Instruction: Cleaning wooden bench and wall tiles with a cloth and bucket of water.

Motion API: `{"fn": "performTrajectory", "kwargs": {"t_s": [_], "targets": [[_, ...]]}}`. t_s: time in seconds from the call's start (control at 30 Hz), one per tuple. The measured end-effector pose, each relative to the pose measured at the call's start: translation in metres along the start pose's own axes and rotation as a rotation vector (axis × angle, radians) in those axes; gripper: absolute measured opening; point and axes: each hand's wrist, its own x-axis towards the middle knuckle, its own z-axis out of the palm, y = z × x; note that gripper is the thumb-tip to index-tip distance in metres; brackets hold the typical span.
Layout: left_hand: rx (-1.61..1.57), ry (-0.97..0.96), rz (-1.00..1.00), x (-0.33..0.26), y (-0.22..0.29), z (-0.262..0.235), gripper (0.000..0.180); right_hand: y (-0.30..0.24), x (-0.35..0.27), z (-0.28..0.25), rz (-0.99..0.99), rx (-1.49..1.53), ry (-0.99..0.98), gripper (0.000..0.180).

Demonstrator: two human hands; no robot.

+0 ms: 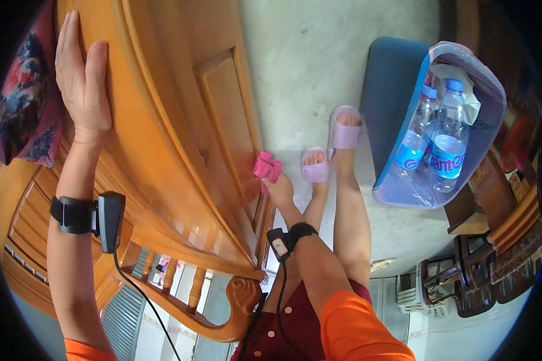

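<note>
My left hand (pixel 81 78) lies flat on the varnished wooden bench (pixel 123 102), fingers stretched out and thumb apart, holding nothing. Lower down, my right hand (pixel 281 194) is closed around a bunched pink cloth (pixel 266 168). The cloth is against the bench's panelled wooden front (pixel 229 102), close to its lower edge. Part of the cloth is hidden behind my fingers. Each wrist wears a black strap with a small device and a cable.
A blue-grey bin (pixel 397 84) holding clear plastic bottles (pixel 448 135) lies to the right. My feet in lilac slippers (pixel 346 132) are on the grey floor (pixel 307 66). A carved armrest (pixel 241 301) juts out near my lap; a patterned cushion (pixel 27 102) lies far left.
</note>
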Motion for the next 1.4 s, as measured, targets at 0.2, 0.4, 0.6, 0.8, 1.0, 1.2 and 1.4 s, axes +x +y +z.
{"fn": "performTrajectory", "kwargs": {"t_s": [0.2, 0.4, 0.6, 0.8, 1.0, 1.2, 1.4], "targets": [[0.013, 0.003, 0.005, 0.0, 0.006, 0.002, 0.05, -0.129, 0.056, -0.022, -0.18, -0.028, 0.15, 0.034], [-0.044, -0.053, 0.027, 0.0, 0.001, -0.002, 0.049, -0.276, 0.132, -0.018, -0.437, 0.038, 0.349, 0.029], [0.013, -0.027, 0.149, 0.005, -0.004, 0.001, 0.047, -0.135, 0.075, 0.001, -0.429, 0.31, 0.209, 0.036], [0.027, -0.02, 0.012, 0.002, 0.008, -0.003, 0.05, -0.048, 0.009, -0.038, 0.053, -0.262, -0.108, 0.045], [0.034, -0.018, 0.005, 0.005, 0.007, 0.0, 0.049, -0.226, 0.1, -0.056, -0.358, 0.172, 0.146, 0.031], [0.058, -0.024, 0.058, 0.001, 0.0, -0.005, 0.048, -0.241, 0.135, -0.016, -0.271, 0.032, -0.145, 0.029], [-0.046, -0.075, -0.041, 0.003, 0.006, -0.011, 0.068, -0.019, 0.035, 0.002, -0.003, -0.058, -0.403, 0.035]]}}
